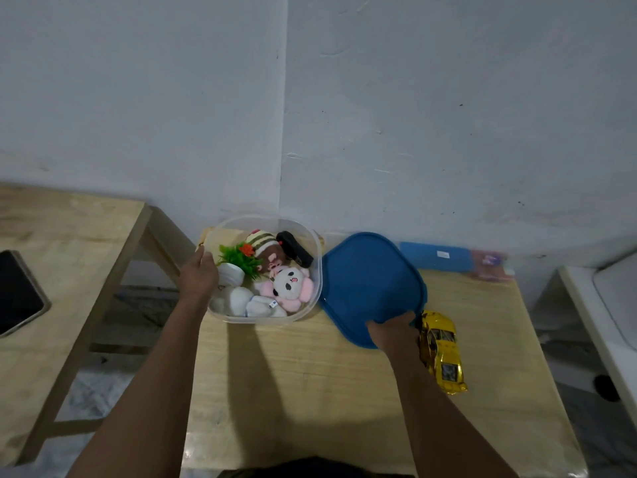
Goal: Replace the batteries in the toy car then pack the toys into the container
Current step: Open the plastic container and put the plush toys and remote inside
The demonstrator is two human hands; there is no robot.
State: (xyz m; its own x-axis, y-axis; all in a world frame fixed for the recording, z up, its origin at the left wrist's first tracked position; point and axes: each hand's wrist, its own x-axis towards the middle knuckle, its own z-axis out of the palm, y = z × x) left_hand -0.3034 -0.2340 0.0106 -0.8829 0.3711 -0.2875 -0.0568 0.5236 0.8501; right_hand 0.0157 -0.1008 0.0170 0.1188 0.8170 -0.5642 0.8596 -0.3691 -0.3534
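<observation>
The right hand [393, 334] pinches the near edge of the blue lid [368, 281]. The left hand [200, 274] curls over the clear container [315, 250] at its nine o'clock rim, steadying it. The lid lies at the container's three o'clock. The yellow toy car [443, 350] sits just beside the right hand at three o'clock, unpacked. I'd say packing is underway, and the car needs its batteries and a place inside before the lid goes on.

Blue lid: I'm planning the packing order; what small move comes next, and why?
Probably let the blue lid go and pick up the yellow toy car: it lies on the table beside the lid, outside the clear container, so closing looks premature. The right hand grips the lid's near edge; the left hand holds the container's rim.
</observation>
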